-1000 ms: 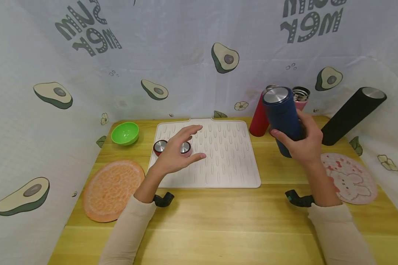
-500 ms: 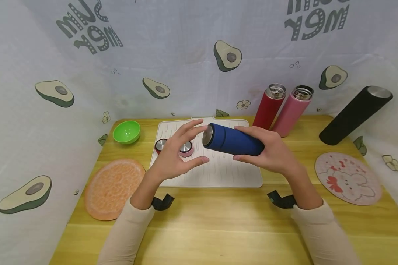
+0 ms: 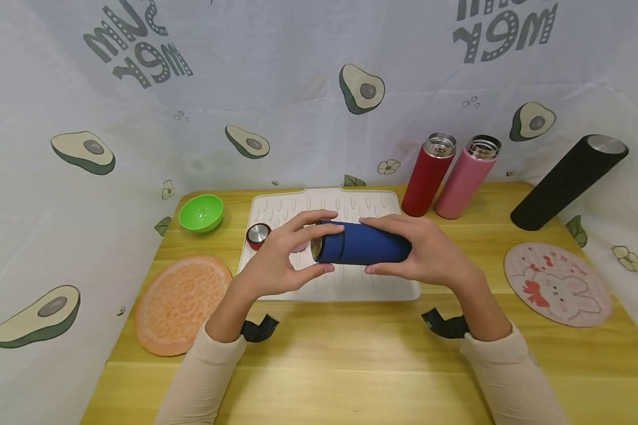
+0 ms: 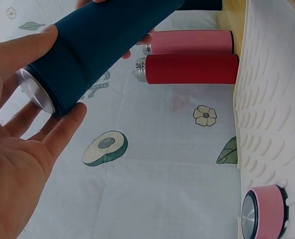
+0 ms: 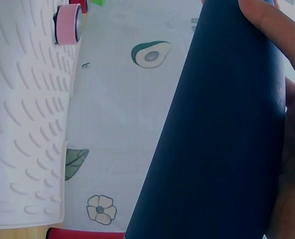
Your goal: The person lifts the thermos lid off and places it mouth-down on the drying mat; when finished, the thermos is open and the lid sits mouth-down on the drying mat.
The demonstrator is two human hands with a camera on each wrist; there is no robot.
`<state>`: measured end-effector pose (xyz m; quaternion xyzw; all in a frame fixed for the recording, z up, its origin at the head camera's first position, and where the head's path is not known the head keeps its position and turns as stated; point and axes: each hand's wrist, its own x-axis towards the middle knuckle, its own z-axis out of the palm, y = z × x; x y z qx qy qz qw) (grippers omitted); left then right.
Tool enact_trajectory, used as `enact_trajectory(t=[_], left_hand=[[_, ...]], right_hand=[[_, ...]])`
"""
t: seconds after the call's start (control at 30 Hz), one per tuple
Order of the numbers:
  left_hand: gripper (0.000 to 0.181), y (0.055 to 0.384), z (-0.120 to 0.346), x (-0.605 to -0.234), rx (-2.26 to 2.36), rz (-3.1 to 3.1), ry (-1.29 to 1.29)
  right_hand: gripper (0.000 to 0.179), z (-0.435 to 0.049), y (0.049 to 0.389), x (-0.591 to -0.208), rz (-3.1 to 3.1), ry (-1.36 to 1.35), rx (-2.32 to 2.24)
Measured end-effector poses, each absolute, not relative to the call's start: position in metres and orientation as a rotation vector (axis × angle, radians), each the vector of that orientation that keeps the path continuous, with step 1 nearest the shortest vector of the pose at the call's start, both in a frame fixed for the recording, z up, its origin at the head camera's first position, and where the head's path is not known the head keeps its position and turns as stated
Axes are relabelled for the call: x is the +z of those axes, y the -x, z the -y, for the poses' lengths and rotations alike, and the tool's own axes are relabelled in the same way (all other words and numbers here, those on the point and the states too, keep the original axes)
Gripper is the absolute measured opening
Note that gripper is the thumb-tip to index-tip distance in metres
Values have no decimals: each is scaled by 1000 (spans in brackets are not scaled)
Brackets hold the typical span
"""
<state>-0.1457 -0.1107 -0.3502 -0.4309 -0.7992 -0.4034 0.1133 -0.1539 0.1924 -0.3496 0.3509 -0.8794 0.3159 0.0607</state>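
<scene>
A dark blue thermos flask (image 3: 377, 243) is held on its side above the white ridged mat (image 3: 372, 286), its steel-topped lid (image 3: 329, 249) pointing left. My right hand (image 3: 430, 251) grips the flask's body near its base, thumb below and fingers over the top. At the other end, my left hand (image 3: 276, 260) has its thumb and fingers around the lid. In the left wrist view the thumb lies on the blue lid (image 4: 63, 74) and the fingertips touch its far side. The flask's base is hidden in the right palm.
A red lid (image 3: 257, 236) and a pink lid (image 3: 300, 247) rest on the mat. Lidless red (image 3: 427, 177) and pink (image 3: 466, 180) flasks stand back right, beside a black flask (image 3: 569, 183). A green bowl (image 3: 201, 213), orange placemat (image 3: 183, 304) and bunny placemat (image 3: 558, 283) lie around.
My right hand has brought the blue flask from the right over the mat, tipping it onto its side. My left hand, apart from it before, now meets the lid.
</scene>
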Motion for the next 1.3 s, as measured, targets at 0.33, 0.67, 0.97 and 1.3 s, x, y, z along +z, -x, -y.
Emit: enact_trajectory(t=[0.33,0.67,0.97,1.3], left_hand=[[55,145,112,-351,-1240,2326,1242],[55,142,114,-350,-1307,2322,1188],[54,142,114,-351,-1429,2342,1066],[47,148,112,-358,-1708,2393,777]], right_hand=[[79,-191,150,-349,2677,-1066,890],[78,-186,148,-352,2644,-1078,864],[79,-179,147,-357,2530,-1067,792],[74,-175,147,-357,2418,-1022,606]])
